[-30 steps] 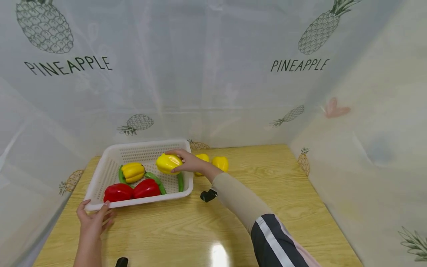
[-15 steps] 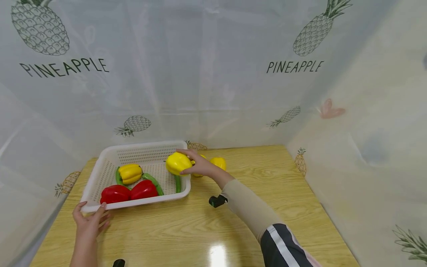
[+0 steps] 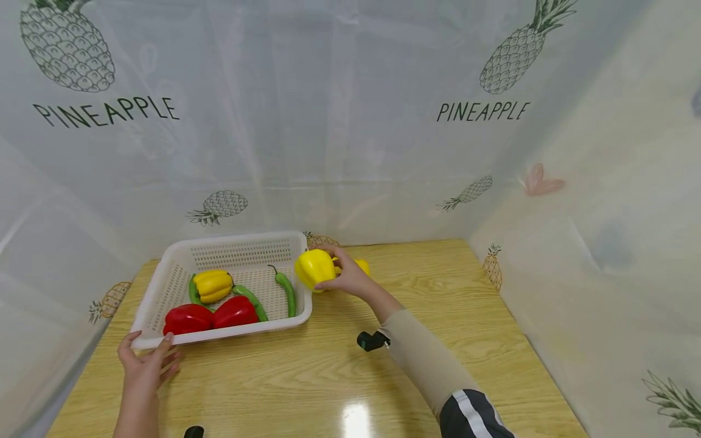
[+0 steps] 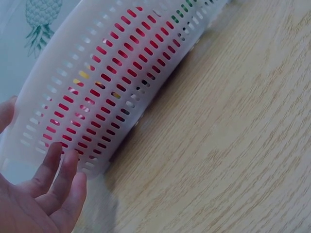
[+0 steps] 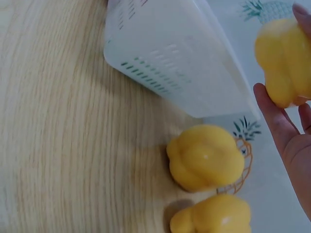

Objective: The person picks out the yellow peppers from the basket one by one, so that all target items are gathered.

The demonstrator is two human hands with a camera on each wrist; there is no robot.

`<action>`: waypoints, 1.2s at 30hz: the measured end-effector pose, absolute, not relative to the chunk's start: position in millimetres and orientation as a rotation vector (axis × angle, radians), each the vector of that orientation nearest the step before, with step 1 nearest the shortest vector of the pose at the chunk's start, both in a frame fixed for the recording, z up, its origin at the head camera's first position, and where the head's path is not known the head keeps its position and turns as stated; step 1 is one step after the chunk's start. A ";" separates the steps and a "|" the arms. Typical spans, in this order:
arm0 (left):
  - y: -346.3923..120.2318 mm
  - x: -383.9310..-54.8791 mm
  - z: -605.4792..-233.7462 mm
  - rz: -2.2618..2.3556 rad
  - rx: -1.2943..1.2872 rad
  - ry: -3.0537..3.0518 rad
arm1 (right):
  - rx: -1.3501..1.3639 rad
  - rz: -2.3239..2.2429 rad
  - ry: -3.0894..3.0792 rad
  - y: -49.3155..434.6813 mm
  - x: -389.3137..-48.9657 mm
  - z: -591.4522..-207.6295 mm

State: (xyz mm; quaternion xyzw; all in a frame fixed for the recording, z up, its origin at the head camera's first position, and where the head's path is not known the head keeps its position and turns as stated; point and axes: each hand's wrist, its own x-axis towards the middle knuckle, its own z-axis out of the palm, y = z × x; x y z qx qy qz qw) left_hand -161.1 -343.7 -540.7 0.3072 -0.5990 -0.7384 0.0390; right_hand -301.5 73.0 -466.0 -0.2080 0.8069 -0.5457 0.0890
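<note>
My right hand [image 3: 350,278] grips a yellow bell pepper [image 3: 314,267] between thumb and fingers, held up at the right end of a white plastic basket [image 3: 232,334]. In the right wrist view this pepper [image 5: 284,60] is raised beside the basket's rim. My left hand [image 3: 143,367] holds the basket's near left corner, with its fingers [image 4: 68,167] against the slotted outer wall. Inside the basket lie two red bell peppers [image 3: 235,311], another yellow bell pepper [image 3: 213,286] and several green chili peppers [image 3: 287,295].
Two more yellow bell peppers, a nearer one [image 5: 206,158] and another [image 5: 214,216], rest on the wooden table [image 3: 263,389] right of the basket. A pineapple-printed sheet [image 3: 339,152] hangs behind the table and along its sides.
My right hand has moved right with the yellow bell pepper, from over the basket's inside to its right rim. A green chili pepper now shows fully. My left hand stays at the corner.
</note>
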 end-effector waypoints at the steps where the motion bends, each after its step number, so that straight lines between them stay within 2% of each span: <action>1: -344.3 -161.7 -541.3 -2.261 0.955 -1.833 | -0.604 -1.637 2.398 75.4 -300.8 -466.5; 7: -370.2 -175.9 -587.2 -2.248 0.884 -1.807 | -0.584 -1.673 2.380 86.7 -301.1 -469.9; 9: -367.0 -174.4 -583.0 -2.227 0.891 -1.815 | -0.573 -1.672 2.379 92.2 -301.1 -471.9; 18: -330.9 -157.9 -522.7 -2.191 1.011 -1.878 | -0.486 -1.736 2.325 119.6 -297.2 -472.9; 30: -325.6 -156.4 -513.4 -2.220 1.086 -1.851 | -0.344 -1.820 2.285 144.1 -271.8 -454.3; 36: -326.3 -156.2 -515.6 -2.224 1.061 -1.845 | -0.332 -1.838 2.301 154.2 -268.0 -462.8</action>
